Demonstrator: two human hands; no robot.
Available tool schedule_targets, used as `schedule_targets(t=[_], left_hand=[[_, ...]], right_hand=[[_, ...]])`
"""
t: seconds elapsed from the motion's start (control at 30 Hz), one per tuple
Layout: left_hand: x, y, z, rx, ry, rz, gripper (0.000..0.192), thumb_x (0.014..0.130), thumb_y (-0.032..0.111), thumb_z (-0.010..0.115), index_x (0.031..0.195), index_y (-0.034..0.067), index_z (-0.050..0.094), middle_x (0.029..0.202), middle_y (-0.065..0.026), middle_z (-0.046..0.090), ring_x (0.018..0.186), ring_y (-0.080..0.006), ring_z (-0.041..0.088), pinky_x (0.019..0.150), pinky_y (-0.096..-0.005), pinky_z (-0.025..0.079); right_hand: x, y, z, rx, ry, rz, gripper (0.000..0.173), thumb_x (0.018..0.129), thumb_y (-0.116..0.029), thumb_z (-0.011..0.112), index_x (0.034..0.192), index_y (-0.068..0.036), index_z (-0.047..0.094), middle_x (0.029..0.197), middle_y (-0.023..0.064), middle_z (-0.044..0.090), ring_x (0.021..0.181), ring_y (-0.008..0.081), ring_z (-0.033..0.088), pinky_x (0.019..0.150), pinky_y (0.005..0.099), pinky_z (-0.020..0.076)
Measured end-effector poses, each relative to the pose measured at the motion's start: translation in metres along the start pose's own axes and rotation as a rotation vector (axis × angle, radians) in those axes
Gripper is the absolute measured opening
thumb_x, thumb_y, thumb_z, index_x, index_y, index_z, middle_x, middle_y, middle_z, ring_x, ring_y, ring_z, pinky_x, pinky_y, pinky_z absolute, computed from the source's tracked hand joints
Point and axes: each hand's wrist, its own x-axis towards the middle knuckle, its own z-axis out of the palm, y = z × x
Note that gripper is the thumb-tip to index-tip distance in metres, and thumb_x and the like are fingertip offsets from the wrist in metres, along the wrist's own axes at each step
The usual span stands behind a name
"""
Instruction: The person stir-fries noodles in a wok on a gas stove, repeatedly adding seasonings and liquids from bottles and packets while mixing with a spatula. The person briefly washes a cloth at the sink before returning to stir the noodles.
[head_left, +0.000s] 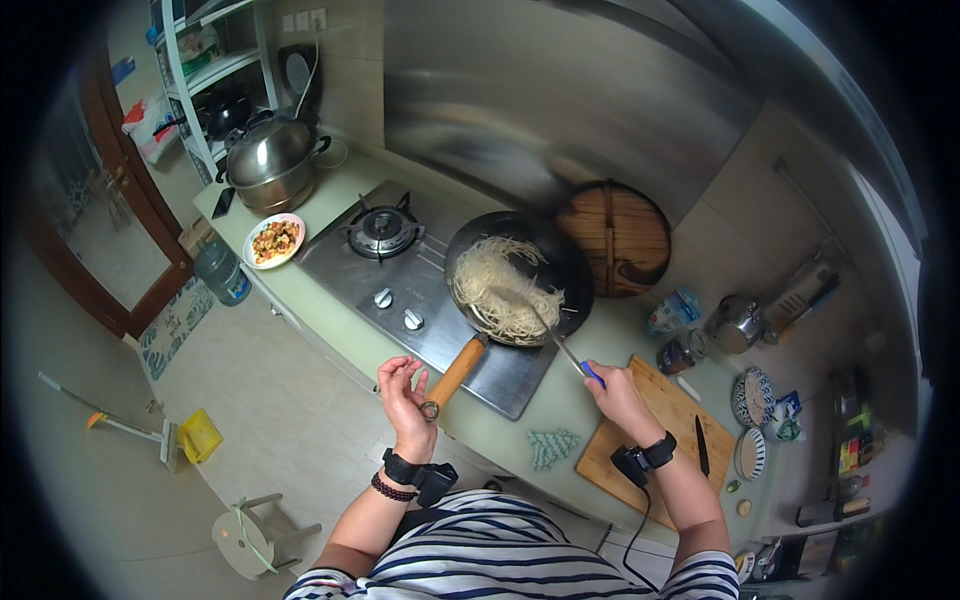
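Observation:
A black wok (570, 292) stands over the right side of the gas hob (337, 262), with pale noodles (480, 277) heaped in it. My right hand (611, 394) is closed around the blue-trimmed handle of a metal spatula (568, 356), whose blade reaches into the noodles and looks blurred there. Beside the end of the wok's wooden handle (459, 371) is my left hand (403, 394), palm up with fingers loosely curled and apart. It does not grip the handle; whether it touches it I cannot tell.
A plate of cooked food (274, 241) sits left of the hob, near a steel steamer pot (271, 165). Against the backsplash leans a round wooden lid (615, 240). On the right, a cutting board (660, 420) bears a black knife (701, 446); a glass jar (679, 352) stands behind.

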Motion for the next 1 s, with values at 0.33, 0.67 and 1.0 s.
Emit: schedule_targets(t=[0.33, 0.67, 1.0], left_hand=[[0.008, -0.005, 0.003, 0.062, -0.011, 0.312, 0.012, 0.094, 0.014, 0.048, 0.105, 0.008, 0.049, 0.109, -0.007, 0.052, 0.102, -0.0177, 0.054, 0.095, -0.0362, 0.044], [0.006, 0.001, -0.011, 0.901, -0.377, 1.18, 0.016, 0.076, 0.004, 0.051, 0.092, 0.006, 0.051, 0.103, -0.0128, 0.053, 0.096, -0.0282, 0.056, 0.106, -0.0556, 0.032], [0.008, -0.002, -0.007, 0.799, -0.261, 1.02, 0.024, 0.075, -0.002, 0.053, 0.097, 0.006, 0.051, 0.104, -0.0128, 0.053, 0.1, -0.0281, 0.054, 0.107, -0.0542, 0.031]], right_hand=[[0.109, 0.028, 0.002, -0.115, 0.169, 0.142, 0.032, 0.086, -0.016, 0.064, 0.112, 0.002, 0.064, 0.096, 0.0284, 0.064, 0.092, 0.0401, 0.065, 0.077, 0.0402, 0.0518], [0.084, -0.043, -0.032, -0.477, -0.173, -0.244, 0.034, 0.084, -0.011, 0.061, 0.118, -0.006, 0.061, 0.084, 0.0205, 0.064, 0.08, 0.0378, 0.064, 0.07, 0.047, 0.0522], [0.002, -0.069, -0.116, -0.645, -0.239, -0.114, 0.029, 0.079, -0.006, 0.063, 0.109, -0.004, 0.067, 0.085, 0.022, 0.064, 0.079, 0.0386, 0.064, 0.07, 0.0447, 0.0531]])
